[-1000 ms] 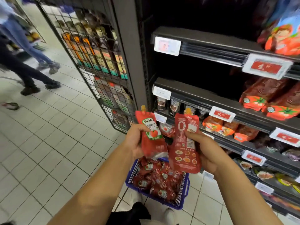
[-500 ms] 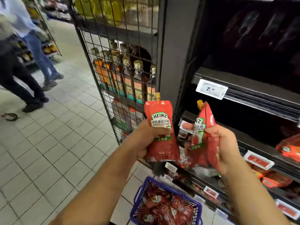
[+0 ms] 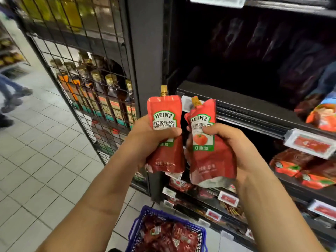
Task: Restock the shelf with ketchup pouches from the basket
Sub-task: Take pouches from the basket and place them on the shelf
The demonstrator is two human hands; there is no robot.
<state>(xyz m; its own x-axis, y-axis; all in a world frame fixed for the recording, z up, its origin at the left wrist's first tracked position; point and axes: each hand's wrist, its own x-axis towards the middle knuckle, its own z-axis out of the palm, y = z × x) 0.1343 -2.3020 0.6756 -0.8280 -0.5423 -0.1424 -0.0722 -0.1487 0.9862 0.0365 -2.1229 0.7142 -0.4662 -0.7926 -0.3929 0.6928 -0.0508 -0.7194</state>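
At 6 o'clock, down low, sits the blue basket point(image 3: 203, 231). It is full of red pouches, too jumbled to count, and the picture's bottom edge cuts it off.

Higher up, near the middle, are two hands. Each one holds one ketchup pouch, so two pouches are held up. The left hand point(image 3: 145, 140) grips the left pouch point(image 3: 164, 131). Its fingers are curled round the back, and the thumb presses across the front label. This pouch stands upright with its gold cap on top. The right hand point(image 3: 227, 142) grips the right pouch point(image 3: 205, 142). Its fingers are curled round the side, and the fingertips pinch the front by the tomato picture. This pouch leans a little to the left. The two pouches are just beside each other; I cannot tell if they touch.

Behind the hands, from 12 to 3 o'clock, is the dark shelf point(image 3: 245, 110). More red packs lie at 3 o'clock, blurry and partly cut off. At 9 o'clock a wire rack point(image 3: 85, 110) holds bottles, hard to count.
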